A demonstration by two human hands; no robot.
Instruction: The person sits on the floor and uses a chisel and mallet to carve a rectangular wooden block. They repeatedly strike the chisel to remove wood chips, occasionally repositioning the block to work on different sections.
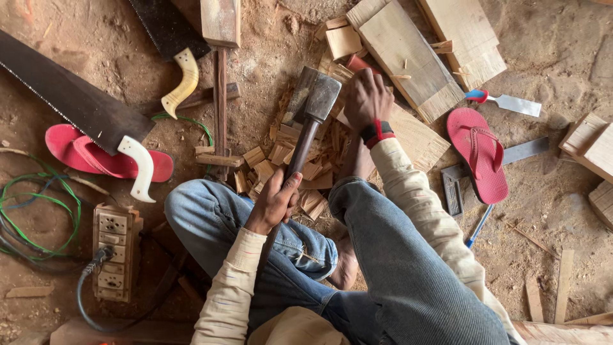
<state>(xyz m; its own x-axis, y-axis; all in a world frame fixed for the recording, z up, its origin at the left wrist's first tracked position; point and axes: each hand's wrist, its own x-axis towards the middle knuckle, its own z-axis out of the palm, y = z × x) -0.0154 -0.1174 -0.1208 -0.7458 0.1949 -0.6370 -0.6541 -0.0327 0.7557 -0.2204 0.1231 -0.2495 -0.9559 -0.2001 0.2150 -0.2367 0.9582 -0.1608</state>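
Two hands were seen at work: the adze was held by its wooden handle in the closed left hand. A reddish wood piece was pinned among chips on the floor under the right hand, its grip closed.

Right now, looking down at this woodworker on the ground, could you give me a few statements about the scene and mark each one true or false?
1. The left hand grips the handle of an adze. True.
2. The right hand is empty and lifted off the work. False: it is pressed down on a wood piece among the chips.
3. Two saws with pale handles lie on the person's left. True.
4. Both sandals lie side by side. False: one lies on each side of the person.
5. A chisel with a red and blue handle lies beyond the right sandal. True.
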